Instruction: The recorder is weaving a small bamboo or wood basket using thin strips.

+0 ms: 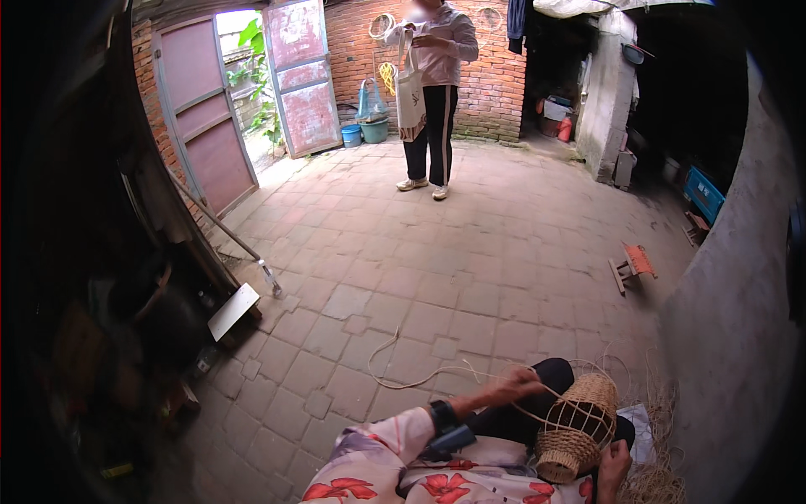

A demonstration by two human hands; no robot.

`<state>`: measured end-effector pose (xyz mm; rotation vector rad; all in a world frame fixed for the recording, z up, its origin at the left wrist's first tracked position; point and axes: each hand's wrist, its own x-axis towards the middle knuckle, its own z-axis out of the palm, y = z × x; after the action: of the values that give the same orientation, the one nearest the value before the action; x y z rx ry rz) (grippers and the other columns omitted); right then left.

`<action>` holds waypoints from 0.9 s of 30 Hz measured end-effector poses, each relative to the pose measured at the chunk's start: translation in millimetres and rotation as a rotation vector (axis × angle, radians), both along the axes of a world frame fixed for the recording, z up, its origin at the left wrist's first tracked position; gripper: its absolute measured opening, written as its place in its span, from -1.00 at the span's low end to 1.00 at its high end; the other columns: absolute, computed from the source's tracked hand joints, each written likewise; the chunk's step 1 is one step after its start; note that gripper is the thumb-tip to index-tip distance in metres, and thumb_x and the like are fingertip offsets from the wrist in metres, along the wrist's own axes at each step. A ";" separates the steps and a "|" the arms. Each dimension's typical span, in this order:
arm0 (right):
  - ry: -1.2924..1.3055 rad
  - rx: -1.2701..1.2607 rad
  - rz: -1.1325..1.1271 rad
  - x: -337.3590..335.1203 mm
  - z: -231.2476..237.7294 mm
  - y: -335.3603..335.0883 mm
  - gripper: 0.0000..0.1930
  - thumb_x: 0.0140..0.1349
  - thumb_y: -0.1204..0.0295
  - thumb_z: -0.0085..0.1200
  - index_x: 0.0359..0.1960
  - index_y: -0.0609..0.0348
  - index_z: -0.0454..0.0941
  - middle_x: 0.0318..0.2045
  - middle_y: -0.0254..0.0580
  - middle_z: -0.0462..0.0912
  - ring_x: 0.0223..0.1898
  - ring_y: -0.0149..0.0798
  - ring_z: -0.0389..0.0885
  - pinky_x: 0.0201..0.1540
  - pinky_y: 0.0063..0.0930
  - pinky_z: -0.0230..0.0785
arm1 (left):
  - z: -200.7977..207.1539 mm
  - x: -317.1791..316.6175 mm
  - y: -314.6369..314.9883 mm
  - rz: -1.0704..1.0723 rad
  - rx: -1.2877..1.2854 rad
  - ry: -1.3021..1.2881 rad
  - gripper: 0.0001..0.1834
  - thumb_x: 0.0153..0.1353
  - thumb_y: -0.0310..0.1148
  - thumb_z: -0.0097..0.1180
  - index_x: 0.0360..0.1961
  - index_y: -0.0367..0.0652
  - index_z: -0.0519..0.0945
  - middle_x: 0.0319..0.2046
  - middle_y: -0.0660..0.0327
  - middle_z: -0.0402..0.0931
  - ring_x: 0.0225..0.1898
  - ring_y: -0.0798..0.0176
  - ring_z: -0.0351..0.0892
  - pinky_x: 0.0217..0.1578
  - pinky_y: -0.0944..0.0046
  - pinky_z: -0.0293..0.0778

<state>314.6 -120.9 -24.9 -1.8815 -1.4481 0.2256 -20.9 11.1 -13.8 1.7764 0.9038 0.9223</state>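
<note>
i see left hand (522, 384) pinching strand (420, 383); basket (567, 442) right of it, toward lap's (504, 425) right edge, long axis slanting away-right; right hand (615, 461) nearer, grip i can't tell.

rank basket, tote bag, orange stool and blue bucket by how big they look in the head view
1. Basket, though it is nearest the camera
2. Tote bag
3. Orange stool
4. Blue bucket

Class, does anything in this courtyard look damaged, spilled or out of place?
The right-hand door leaf looks worn: its reddish surface shows pale patches. Tangled strands beside the basket look untidy. No spill stands out.
</note>
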 end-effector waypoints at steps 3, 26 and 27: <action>0.054 -0.031 -0.011 5.0 1.6 -3.5 -0.88 0.06 0.57 0.06 -0.53 0.33 0.39 -0.70 -0.08 0.49 -0.65 -0.28 0.51 -0.56 -0.37 0.29 | -30.4 -79.8 27.0 0.331 0.011 0.073 -0.66 0.26 -0.12 0.08 -0.31 -0.19 0.67 -0.46 0.03 0.62 -0.43 0.12 0.59 -0.37 0.15 0.47; -0.031 -0.037 -0.069 -19.9 20.1 -2.5 -0.88 0.05 0.54 0.09 -0.53 0.32 0.41 -0.70 -0.03 0.50 -0.62 -0.16 0.56 -0.50 -0.30 0.34 | 2.4 24.8 -8.4 0.070 0.411 0.071 -0.75 0.20 -0.30 0.11 -0.52 -0.25 0.46 -0.56 -0.03 0.42 -0.48 -0.11 0.49 -0.46 0.03 0.41; -0.005 -0.015 -0.039 -25.0 21.9 -2.7 -0.88 0.04 0.54 0.10 -0.53 0.32 0.42 -0.70 -0.03 0.51 -0.63 -0.12 0.56 -0.50 -0.28 0.34 | -29.4 -1.0 4.1 0.306 0.451 0.042 -0.74 0.21 -0.30 0.11 -0.53 -0.23 0.46 -0.54 -0.07 0.45 -0.49 -0.09 0.49 -0.47 0.04 0.39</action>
<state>289.6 -123.6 -3.0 -1.9219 -1.4151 0.2128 -21.8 15.2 -43.2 2.0734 1.0754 1.3754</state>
